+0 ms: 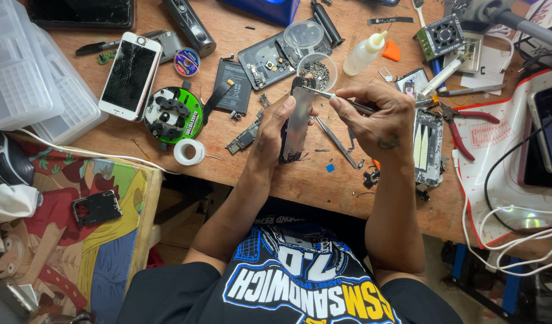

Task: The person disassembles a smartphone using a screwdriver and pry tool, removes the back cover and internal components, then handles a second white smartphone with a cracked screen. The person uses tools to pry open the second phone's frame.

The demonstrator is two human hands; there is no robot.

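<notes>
Left hand [274, 129] grips the phone frame [297, 123] upright while right hand [375, 114] pinches a screwdriver [324, 93] at its top, which needs steady, straight pressure.

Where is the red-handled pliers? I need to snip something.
The red-handled pliers lie on the wooden bench on the person's right, just past the right hand, beside an opened phone frame.
</notes>
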